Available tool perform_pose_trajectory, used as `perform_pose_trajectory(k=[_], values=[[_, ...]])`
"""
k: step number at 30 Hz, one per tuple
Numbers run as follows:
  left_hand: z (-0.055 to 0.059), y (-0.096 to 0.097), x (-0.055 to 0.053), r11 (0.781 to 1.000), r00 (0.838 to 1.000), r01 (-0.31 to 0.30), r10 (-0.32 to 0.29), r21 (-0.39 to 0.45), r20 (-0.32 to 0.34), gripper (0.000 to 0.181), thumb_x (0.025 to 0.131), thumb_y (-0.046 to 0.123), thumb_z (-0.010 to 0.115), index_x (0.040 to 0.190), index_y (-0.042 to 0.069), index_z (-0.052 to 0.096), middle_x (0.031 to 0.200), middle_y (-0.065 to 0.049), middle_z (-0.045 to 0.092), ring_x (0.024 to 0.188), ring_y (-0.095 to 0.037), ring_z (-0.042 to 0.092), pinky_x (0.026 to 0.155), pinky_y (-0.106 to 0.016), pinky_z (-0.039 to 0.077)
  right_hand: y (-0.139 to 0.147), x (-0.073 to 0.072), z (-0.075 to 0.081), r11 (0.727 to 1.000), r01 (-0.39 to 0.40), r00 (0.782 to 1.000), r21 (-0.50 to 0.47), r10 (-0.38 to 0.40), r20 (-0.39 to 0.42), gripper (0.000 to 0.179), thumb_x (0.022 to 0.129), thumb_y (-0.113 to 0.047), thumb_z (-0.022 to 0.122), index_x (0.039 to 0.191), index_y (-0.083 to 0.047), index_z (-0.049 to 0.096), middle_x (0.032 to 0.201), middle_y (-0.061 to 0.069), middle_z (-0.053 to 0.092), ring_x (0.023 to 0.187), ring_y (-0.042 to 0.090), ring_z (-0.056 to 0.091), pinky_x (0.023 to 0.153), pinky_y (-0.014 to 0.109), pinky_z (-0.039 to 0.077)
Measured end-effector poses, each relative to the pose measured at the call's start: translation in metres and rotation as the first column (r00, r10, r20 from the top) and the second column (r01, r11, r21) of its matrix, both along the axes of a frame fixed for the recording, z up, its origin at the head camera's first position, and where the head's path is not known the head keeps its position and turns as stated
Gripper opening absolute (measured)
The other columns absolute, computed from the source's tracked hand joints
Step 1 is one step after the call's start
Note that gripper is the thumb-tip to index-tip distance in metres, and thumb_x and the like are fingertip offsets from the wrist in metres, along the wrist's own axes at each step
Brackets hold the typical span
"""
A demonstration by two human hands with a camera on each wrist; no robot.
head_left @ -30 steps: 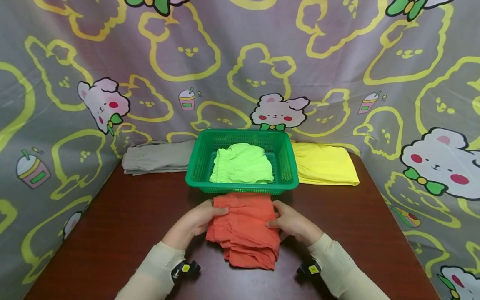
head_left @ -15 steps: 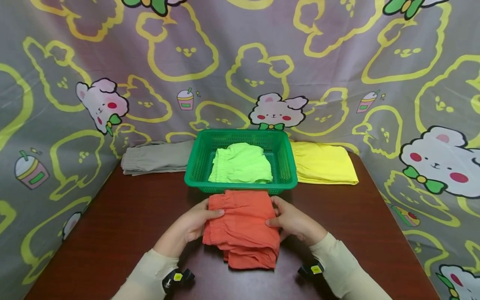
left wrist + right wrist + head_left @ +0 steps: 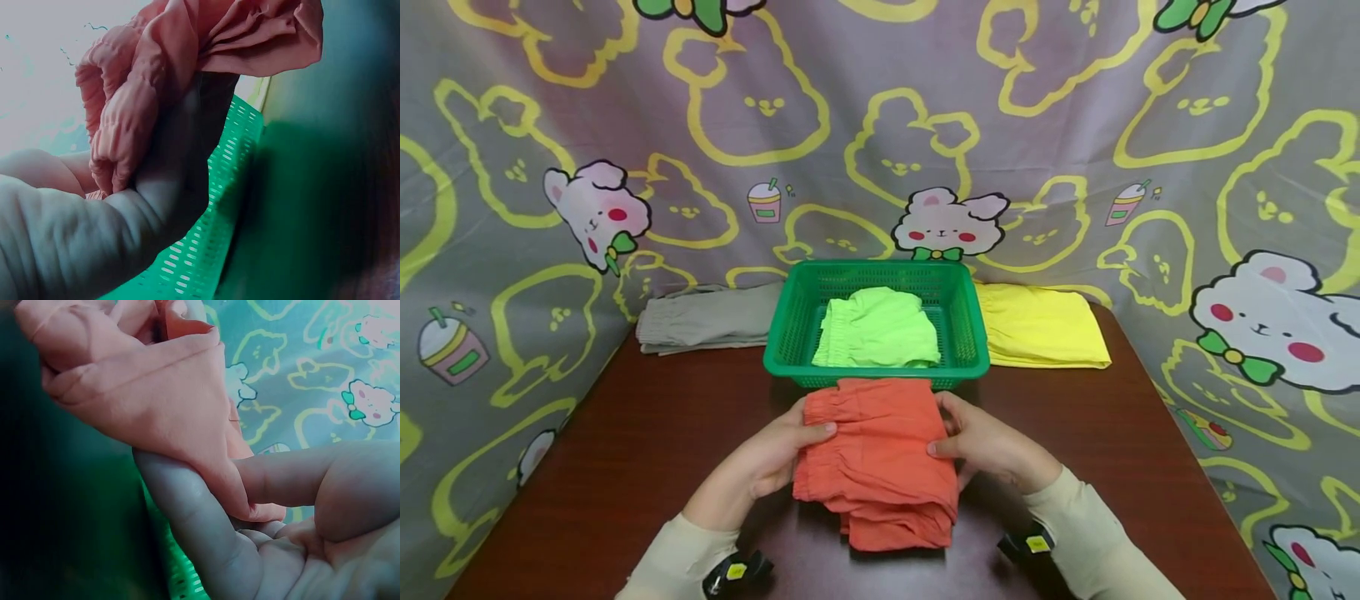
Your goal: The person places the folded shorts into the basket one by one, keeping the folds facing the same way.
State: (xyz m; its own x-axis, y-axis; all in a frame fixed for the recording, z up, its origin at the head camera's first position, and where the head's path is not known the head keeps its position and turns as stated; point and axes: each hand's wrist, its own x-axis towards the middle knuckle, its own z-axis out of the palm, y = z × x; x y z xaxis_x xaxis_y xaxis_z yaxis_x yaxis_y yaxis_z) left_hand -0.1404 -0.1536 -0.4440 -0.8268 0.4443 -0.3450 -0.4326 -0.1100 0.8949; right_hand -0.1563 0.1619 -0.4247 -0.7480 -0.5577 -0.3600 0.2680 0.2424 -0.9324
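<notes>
Between both hands, folded orange pants [image 3: 880, 450] with a gathered elastic waistband are held up in front of the basket. My left hand [image 3: 767, 454] grips the waistband side, thumb on top and fingers underneath. On the opposite edge, my right hand [image 3: 992, 446] pinches the cloth, thumb over it. In the left wrist view the ruffled waistband [image 3: 125, 125] sits between thumb and fingers. The right wrist view shows a smooth fold of the orange cloth [image 3: 156, 400] wedged between thumb and fingers. Loose layers hang at the near side of the bundle.
Just beyond the pants stands a green plastic basket [image 3: 880, 373] with folded lime-green pants [image 3: 876, 329] inside. A folded grey garment [image 3: 707, 318] lies to its left, a folded yellow garment [image 3: 1045, 327] to its right. Patterned curtain [image 3: 820, 125] surrounds the brown table [image 3: 625, 467].
The left hand has shifted left, drawing the waistband side of the orange pants outward so the bundle looks wider and flatter. The right hand stays nearly in place.
</notes>
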Motion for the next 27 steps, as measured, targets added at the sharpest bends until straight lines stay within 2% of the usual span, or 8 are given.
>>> perform_pose_trajectory(k=[7, 11, 19, 27], values=[[0.016, -0.005, 0.006, 0.998, 0.999, 0.049, -0.049, 0.027, -0.002, 0.071, 0.106, 0.017, 0.056, 0.158, 0.019, 0.008, 0.158, -0.022, 0.032, 0.127, -0.03, 0.058, 0.099, -0.048, 0.054, 0.0, 0.003, 0.011, 1.0, -0.026, 1.0, 0.001, 0.026, -0.014, 0.061, 0.097, -0.003, 0.067, 0.147, -0.009, 0.033, 0.113, 0.02, 0.066, 0.078, 0.033, 0.073, 0.054, 0.048, 0.059], [0.025, -0.007, 0.007, 0.998, 0.998, 0.056, -0.056, 0.033, 0.012, 0.068, 0.106, 0.015, 0.054, 0.157, 0.022, 0.01, 0.155, -0.021, 0.036, 0.122, -0.029, 0.062, 0.094, -0.05, 0.056, 0.0, 0.005, 0.017, 0.999, -0.029, 0.999, -0.015, 0.028, -0.028, 0.062, 0.097, -0.002, 0.066, 0.147, -0.008, 0.031, 0.114, 0.021, 0.064, 0.078, 0.033, 0.073, 0.054, 0.048, 0.06], [0.038, -0.004, 0.002, 0.998, 0.999, 0.045, -0.045, 0.048, 0.011, 0.067, 0.101, 0.009, 0.05, 0.155, 0.024, 0.013, 0.144, -0.018, 0.043, 0.116, -0.027, 0.065, 0.092, -0.05, 0.057, 0.003, 0.004, 0.018, 0.998, -0.003, 0.998, -0.058, -0.001, -0.07, 0.061, 0.096, -0.002, 0.065, 0.147, -0.009, 0.031, 0.114, 0.021, 0.063, 0.081, 0.031, 0.072, 0.058, 0.045, 0.06], [0.048, -0.001, -0.001, 0.999, 0.999, 0.015, -0.012, 0.052, -0.049, 0.067, 0.1, 0.006, 0.05, 0.156, 0.023, 0.018, 0.143, -0.014, 0.045, 0.116, -0.026, 0.063, 0.093, -0.046, 0.057, 0.005, 0.004, 0.021, 0.993, 0.037, 0.994, -0.111, -0.048, -0.101, 0.062, 0.097, -0.001, 0.063, 0.15, -0.009, 0.03, 0.119, 0.022, 0.063, 0.087, 0.029, 0.072, 0.06, 0.045, 0.061]])
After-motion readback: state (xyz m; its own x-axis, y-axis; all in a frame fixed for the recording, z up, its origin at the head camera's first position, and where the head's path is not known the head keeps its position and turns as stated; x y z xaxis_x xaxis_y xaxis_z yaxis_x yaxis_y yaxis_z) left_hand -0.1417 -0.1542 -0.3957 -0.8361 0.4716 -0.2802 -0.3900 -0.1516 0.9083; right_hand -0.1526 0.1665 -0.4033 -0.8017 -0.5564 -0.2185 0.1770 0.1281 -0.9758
